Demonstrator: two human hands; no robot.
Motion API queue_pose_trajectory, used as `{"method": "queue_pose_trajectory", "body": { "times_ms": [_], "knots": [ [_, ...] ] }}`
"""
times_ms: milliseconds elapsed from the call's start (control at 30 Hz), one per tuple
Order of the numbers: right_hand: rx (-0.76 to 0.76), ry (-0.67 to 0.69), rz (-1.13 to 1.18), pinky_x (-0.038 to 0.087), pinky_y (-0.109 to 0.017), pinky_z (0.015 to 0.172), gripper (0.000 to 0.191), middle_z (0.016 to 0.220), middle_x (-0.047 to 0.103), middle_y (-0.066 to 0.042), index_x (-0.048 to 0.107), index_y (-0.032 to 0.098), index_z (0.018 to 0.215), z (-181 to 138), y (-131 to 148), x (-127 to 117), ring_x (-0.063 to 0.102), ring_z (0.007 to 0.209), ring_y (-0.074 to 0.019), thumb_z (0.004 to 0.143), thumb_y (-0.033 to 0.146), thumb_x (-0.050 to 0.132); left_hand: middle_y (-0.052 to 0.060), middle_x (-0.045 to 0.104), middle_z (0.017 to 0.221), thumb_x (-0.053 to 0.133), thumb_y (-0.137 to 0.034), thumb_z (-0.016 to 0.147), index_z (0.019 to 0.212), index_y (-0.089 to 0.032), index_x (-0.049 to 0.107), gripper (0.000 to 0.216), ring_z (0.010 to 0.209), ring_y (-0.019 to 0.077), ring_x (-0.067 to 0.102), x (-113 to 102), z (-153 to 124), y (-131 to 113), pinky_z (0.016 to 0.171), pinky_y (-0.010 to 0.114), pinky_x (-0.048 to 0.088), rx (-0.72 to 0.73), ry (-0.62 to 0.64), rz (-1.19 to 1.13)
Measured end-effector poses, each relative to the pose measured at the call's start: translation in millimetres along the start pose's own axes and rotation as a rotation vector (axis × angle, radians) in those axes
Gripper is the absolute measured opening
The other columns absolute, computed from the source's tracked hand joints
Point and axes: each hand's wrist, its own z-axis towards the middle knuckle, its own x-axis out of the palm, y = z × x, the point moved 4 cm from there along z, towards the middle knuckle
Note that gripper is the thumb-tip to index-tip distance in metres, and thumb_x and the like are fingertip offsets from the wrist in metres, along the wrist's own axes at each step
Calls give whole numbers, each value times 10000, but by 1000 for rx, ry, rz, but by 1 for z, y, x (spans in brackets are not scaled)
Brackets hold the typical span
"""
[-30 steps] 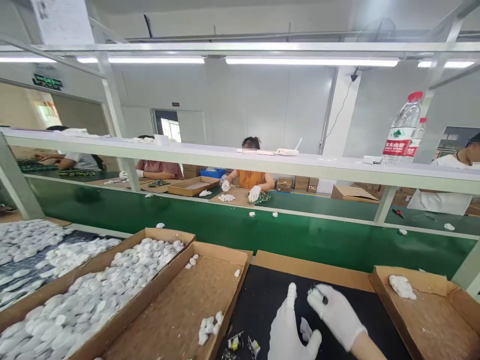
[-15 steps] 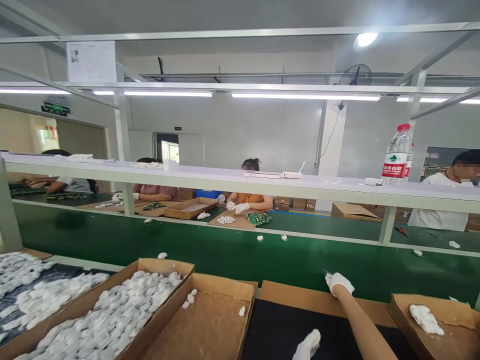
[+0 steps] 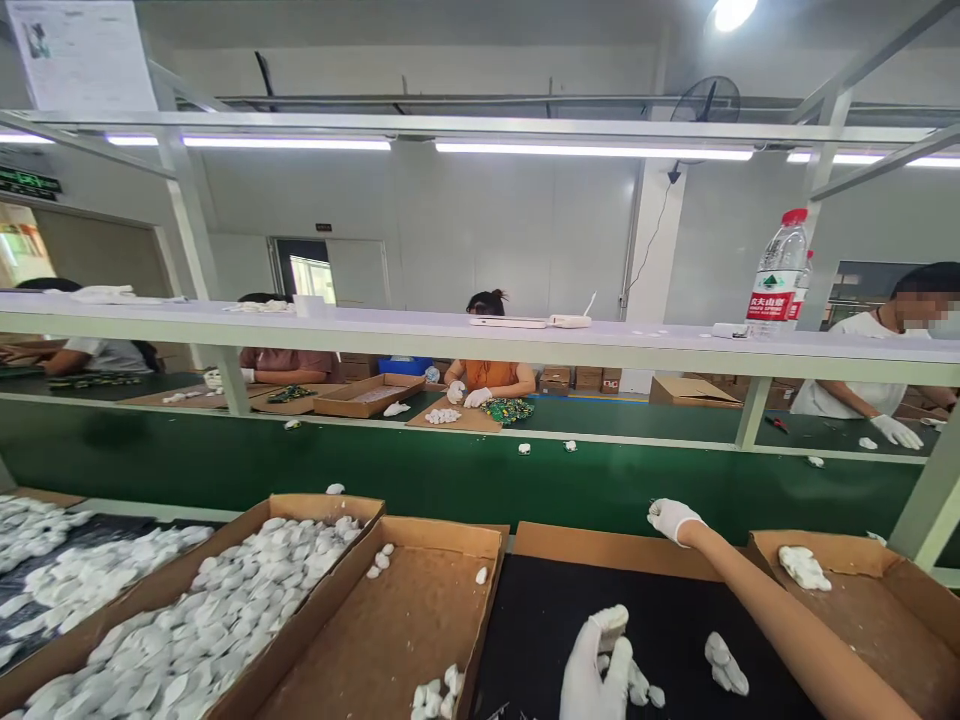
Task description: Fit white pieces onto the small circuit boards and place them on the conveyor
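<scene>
My right hand [image 3: 673, 518], in a white glove, is stretched far forward over the green conveyor belt [image 3: 465, 475], just beyond the back cardboard edge of my black mat [image 3: 660, 620]. Its fingers are curled; whether it holds anything I cannot make out. My left hand [image 3: 596, 665], also gloved, is low over the mat near the bottom edge, fingers closed round a small white piece [image 3: 613, 622]. Other white pieces [image 3: 724, 664] lie loose on the mat beside it.
A near-bare cardboard tray [image 3: 405, 620] lies left of the mat, and a tray heaped with white pieces [image 3: 202, 620] beyond it. Another tray [image 3: 862, 610] with one white wad sits at right. Across the belt several gloved people work under a shelf [image 3: 480, 335] bearing a water bottle [image 3: 774, 275].
My right hand went from above the mat, where it held a small dark piece, out to the belt and stayed there. My left hand dropped low, then rose again with a white piece.
</scene>
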Motion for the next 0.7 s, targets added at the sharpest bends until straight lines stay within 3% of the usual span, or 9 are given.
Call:
{"method": "queue_pose_trajectory", "body": {
  "times_ms": [100,233,300,367,500,633,700],
  "knots": [
    [-129,110,-20,501,-367,780,197,944,644,-42,625,141,967,-43,25,2,616,837,-175,885,308,560,48,624,634,652,-559,684,1011,-143,624,530,532,158,608,-3,-3,-16,572,292,526,45,-23,31],
    [-311,136,-31,441,-368,812,158,889,673,-41,696,232,904,-133,58,4,606,890,-243,773,239,608,101,687,859,648,-538,686,882,-149,687,437,744,190,637,-9,-9,-36,643,268,509,137,-84,150],
    [-368,127,-36,408,-431,845,222,942,663,-59,687,257,968,-181,66,5,583,923,-280,766,277,598,82,682,769,632,-565,683,780,-140,689,439,674,165,614,-8,-14,-41,604,248,483,122,-82,181],
    [-447,78,-29,370,-483,900,295,968,651,-55,656,287,1050,-224,67,6,574,922,-272,768,252,574,33,601,556,605,-602,689,584,-141,627,473,519,122,540,-2,-20,-47,526,228,435,114,-67,213],
    [-405,-41,27,420,-454,897,381,1082,635,-93,619,264,1147,-291,34,19,569,991,-284,769,293,579,-22,373,345,551,-634,714,338,-191,383,605,378,98,399,9,-43,-61,449,234,370,176,-80,353],
    [-386,-256,-40,457,-444,894,620,1213,601,-86,480,316,1311,-346,-21,54,567,1069,-316,710,322,631,12,478,407,504,-506,813,351,-203,460,554,437,126,454,8,-90,-54,556,269,431,329,39,608],
    [-335,-409,-91,475,-449,868,722,1234,590,-86,424,333,1343,-368,-45,71,570,1070,-333,660,292,653,24,488,432,518,-492,797,367,-223,518,507,462,141,468,-3,-118,-41,563,276,425,476,-27,697]
  ]
}}
